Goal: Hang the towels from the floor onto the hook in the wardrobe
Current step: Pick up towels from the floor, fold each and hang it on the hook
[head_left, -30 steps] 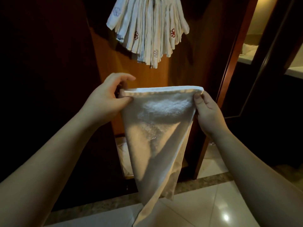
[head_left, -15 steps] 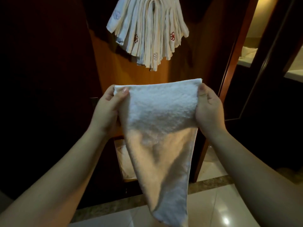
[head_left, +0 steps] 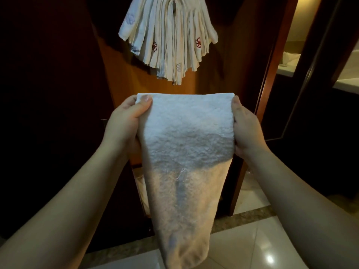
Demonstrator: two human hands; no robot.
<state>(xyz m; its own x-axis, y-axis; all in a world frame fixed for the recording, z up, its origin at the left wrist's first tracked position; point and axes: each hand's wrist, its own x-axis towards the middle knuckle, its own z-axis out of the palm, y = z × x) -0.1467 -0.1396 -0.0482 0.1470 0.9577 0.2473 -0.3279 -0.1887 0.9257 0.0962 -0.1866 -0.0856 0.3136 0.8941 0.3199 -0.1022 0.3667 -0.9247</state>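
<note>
Overhead, hung towels (head_left: 168,38) crowd wardrobe w/ towel (head_left: 184,152) below.

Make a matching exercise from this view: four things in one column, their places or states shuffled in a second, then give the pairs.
Things:
1. white towel
2. bundle of hung towels
3. left hand
4. tiled floor

Places or states:
A. grips the towel's left top corner
B. glossy, at the bottom of the view
C. stretched between both hands, tail hanging down
D. hangs in the wardrobe, above the hands

Pairs: 1-C, 2-D, 3-A, 4-B
</note>
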